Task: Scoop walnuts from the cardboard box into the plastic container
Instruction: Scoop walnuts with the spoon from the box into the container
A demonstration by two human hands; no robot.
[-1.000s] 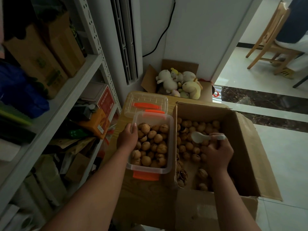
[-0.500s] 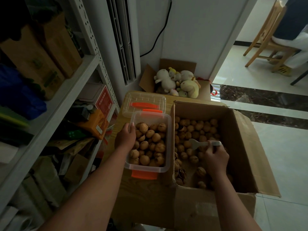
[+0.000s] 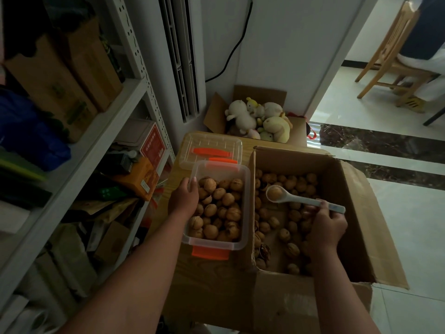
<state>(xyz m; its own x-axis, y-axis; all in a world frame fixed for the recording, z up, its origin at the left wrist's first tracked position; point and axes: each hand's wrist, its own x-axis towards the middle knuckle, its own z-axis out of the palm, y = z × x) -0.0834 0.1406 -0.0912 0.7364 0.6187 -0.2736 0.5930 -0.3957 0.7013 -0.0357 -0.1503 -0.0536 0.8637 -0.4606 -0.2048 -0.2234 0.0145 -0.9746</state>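
Observation:
A clear plastic container [image 3: 245,179] with orange clips sits on a wooden surface, nearly full of walnuts [image 3: 219,208]. My left hand [image 3: 183,198] grips its left wall. To its right stands an open cardboard box [image 3: 349,213] with loose walnuts [image 3: 289,220] on its bottom. My right hand [image 3: 326,225] is inside the box, shut on the handle of a white spoon [image 3: 298,200]. The spoon's bowl holds one walnut [image 3: 274,194] and hovers above the box's walnuts, close to the box's left wall.
The container's clear lid [image 3: 212,150] lies just behind it. A box of plush toys [image 3: 260,119] sits further back. A metal shelf [image 3: 79,141] crowded with boxes runs along the left. A tiled floor and a wooden chair [image 3: 395,56] lie to the right.
The spoon dipped into the box's walnuts half a second ago. It has now come up with one walnut in its bowl and moved left toward the container. My left hand stayed put.

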